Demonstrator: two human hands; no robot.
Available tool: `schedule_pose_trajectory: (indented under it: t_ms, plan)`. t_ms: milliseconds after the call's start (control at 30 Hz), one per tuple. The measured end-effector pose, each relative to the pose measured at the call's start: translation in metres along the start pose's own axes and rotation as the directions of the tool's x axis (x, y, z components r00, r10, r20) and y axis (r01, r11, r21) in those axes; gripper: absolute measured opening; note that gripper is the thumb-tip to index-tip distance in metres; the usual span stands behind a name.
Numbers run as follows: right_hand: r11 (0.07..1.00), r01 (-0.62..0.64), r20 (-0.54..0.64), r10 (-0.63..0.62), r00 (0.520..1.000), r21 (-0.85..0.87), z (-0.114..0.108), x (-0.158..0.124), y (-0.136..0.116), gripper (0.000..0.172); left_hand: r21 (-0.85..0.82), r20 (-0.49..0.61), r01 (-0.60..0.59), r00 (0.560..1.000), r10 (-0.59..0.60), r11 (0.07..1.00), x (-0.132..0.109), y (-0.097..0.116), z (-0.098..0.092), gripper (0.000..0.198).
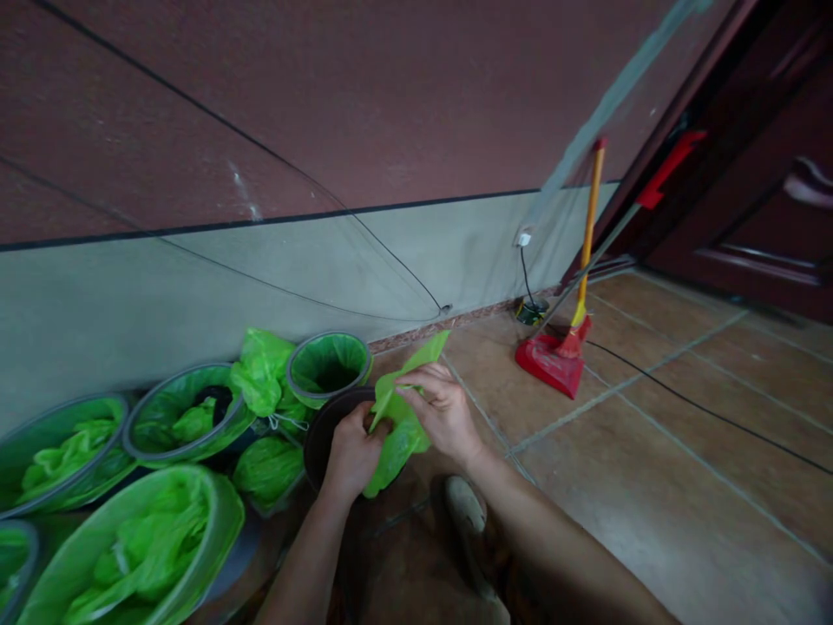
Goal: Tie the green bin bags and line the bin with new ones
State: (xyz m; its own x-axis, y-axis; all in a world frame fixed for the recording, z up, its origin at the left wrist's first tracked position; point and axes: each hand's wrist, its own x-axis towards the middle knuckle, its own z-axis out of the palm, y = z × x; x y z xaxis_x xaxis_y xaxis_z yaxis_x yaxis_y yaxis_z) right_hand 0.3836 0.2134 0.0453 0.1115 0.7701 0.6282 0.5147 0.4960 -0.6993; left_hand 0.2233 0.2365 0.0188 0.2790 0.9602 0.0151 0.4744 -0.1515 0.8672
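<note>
Both hands hold a folded green plastic bag [398,425] above a dark unlined bin [324,430] on the floor. My left hand [353,451] is closed on the bag's lower left edge. My right hand [442,408] pinches its upper part, with a corner of the bag sticking up toward the wall. To the left stand several round bins lined with green bags, the nearest being one by the wall [329,366] and a large one at the lower left [140,547].
A grey and maroon wall runs behind the bins. A red dustpan with an orange handle [560,358] leans near a wall socket [524,239]. Black cables cross the brown tiled floor [651,451]. A dark door [761,217] stands at the right. My shoe [465,508] shows below.
</note>
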Motion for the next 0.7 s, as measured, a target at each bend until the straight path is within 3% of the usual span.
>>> schedule_pose_trajectory:
  t_ms: [100,167,267,400,533,600,700]
  plan:
    - [0.993,-0.064,-0.176,0.081,0.981,0.1,-0.009,0.006,0.004,0.01,0.071,0.038,0.019,0.999,-0.022,0.997,-0.001,-0.001,0.002,0.012]
    - [0.978,-0.128,-0.302,0.173,0.937,0.165,-0.017,0.011,0.007,0.01,0.15,0.063,0.029,0.997,-0.039,0.988,-0.001,-0.002,0.004,0.01]
    - [0.95,-0.18,-0.455,0.283,0.844,0.257,-0.035,0.021,0.016,0.016,0.255,0.124,0.044,0.989,-0.078,0.966,-0.004,-0.005,0.008,0.012]
    - [0.927,-0.131,-0.63,0.338,0.699,0.353,-0.067,0.03,0.042,0.024,0.368,0.188,0.021,0.977,-0.097,0.929,-0.006,-0.016,0.011,0.035]
    - [0.89,-0.08,-0.717,0.412,0.563,0.449,-0.103,0.03,0.068,0.031,0.579,0.221,-0.078,0.973,-0.064,0.812,-0.009,-0.027,0.003,0.05]
    - [0.895,-0.084,-0.745,0.413,0.524,0.438,-0.116,0.028,0.075,0.033,0.675,0.194,-0.106,0.98,-0.037,0.73,-0.01,-0.03,-0.005,0.052]
    - [0.925,-0.105,-0.783,0.366,0.503,0.365,-0.127,0.025,0.08,0.031,0.747,0.056,-0.048,0.998,0.01,0.664,-0.008,-0.032,-0.017,0.054]
